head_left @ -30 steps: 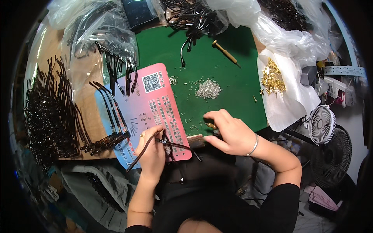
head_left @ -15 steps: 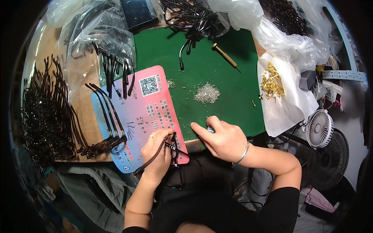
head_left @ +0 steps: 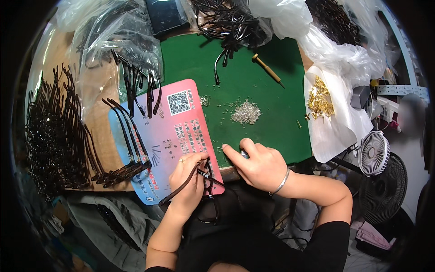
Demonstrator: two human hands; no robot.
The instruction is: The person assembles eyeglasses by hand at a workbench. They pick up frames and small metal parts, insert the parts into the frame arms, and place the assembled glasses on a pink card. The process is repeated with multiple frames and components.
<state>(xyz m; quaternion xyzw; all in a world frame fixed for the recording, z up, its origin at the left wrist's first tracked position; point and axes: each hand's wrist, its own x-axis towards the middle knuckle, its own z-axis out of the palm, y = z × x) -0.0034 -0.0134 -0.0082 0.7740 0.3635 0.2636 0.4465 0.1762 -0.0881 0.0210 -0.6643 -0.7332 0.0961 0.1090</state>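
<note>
My left hand [head_left: 186,181] is closed around a dark eyeglasses frame [head_left: 211,209] at the mat's near edge. One brown temple arm [head_left: 183,187] of it slants across my palm, and the front hangs below the fingertips. My right hand [head_left: 258,162] rests low over the green mat [head_left: 276,136]. Its curled fingers hold a blue-and-silver tool [head_left: 245,154], mostly hidden. The stretched index fingertip touches the mat beside a few loose tiny screws [head_left: 219,148]. Farther back lies a pile of small silvery screws [head_left: 246,112].
A pink-and-blue printed card [head_left: 158,131] lies at left with stacked glasses [head_left: 131,167] on its edge. Many dark frames [head_left: 54,136] stand far left. A brass screwdriver [head_left: 268,71], gold-coloured parts [head_left: 320,102] on white paper and bagged temple arms [head_left: 233,22] lie farther off. Fans [head_left: 374,153] stand right.
The whole view has shifted slightly. My left hand keeps the glasses, whose front now shows more below the fingers. My right hand stays beside the loose screws, its index finger still extended.
</note>
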